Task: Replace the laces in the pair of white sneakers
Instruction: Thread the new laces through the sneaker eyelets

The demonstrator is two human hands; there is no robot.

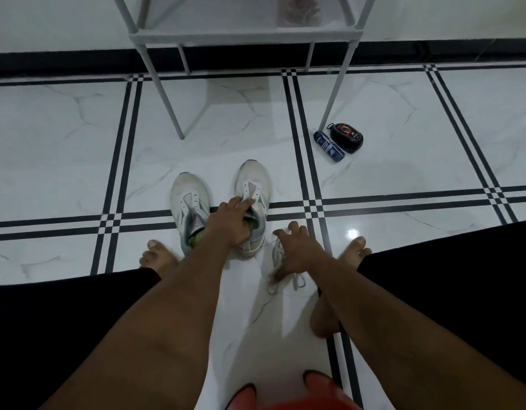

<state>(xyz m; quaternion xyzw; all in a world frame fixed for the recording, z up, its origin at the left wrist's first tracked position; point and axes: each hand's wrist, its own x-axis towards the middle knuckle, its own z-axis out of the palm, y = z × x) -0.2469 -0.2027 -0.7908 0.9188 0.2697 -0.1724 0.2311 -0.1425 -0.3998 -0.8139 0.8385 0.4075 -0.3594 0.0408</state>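
Two white sneakers sitting side by side on the floor (78, 137), toes pointing away from the person, both with empty eyelets: left sneaker (187, 199) and right sneaker (253, 180), just beside each other, straddling a black double tile line. Left hand (230, 223) reaching into the collar of the right sneaker, fingers curling over the tongue edge and opening, grip closing round the shoe's upper. Right hand (297, 251) hovering low just right of that sneaker's heel, fingers spreading and slightly bent, grip loose over a bundle of white laces (278, 263) lying on the floor; cannot tell if the fingers are actually pinching the laces or only touching them. Lace loops trailing out below the wrist toward the person. Bare feet resting on the floor either side of the shoes, left foot (155, 255) near the left sneaker's heel, right foot (355, 250) well right of the laces. Black trouser legs framing both sides. Further out, a blue tube (329, 147) and a black oval shoe-polish case (346, 138) lying touching each other next to a leg of a white metal rack (244, 35). Red object (291, 395) at the bottom edge, partly cut off
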